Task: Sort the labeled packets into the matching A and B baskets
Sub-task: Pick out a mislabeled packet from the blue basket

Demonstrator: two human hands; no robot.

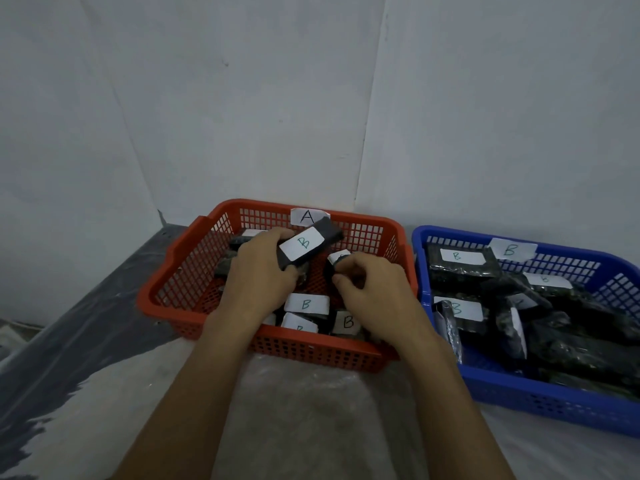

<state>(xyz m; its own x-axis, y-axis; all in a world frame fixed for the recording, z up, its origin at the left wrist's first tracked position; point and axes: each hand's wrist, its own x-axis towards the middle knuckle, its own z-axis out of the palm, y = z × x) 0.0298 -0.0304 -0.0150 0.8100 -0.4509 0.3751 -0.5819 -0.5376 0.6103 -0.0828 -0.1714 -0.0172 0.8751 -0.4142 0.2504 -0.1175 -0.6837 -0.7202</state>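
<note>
Both hands are down inside the red basket, the one with the A label on its far wall.

- Left hand grips a dark packet by its near end. It is tilted up so the sticker faces us, and the sticker reads B.
- Right hand pinches a smaller packet between thumb and fingertips. Its sticker is mostly turned away, possibly a B, but we cannot read it.
- We judge the tilt is for reading the letter. A B packet in the A basket is misfiled, so this looks like a lift-out.
- Blue basket sits just beside the red one on the right, with a B label on its far wall. It holds a pile of sorted packets, and every sticker we can read there says B. That makes it a short carry to the right.
- More loose packets lie along the near side of the red basket. At least two show a B, so we judge the sorting is well short of done.

Packet appearance: oblong and nearly black with a slight plastic sheen. Each has a white paper sticker with a letter handwritten in green.

Both baskets rest on a clear plastic sheet.
</note>
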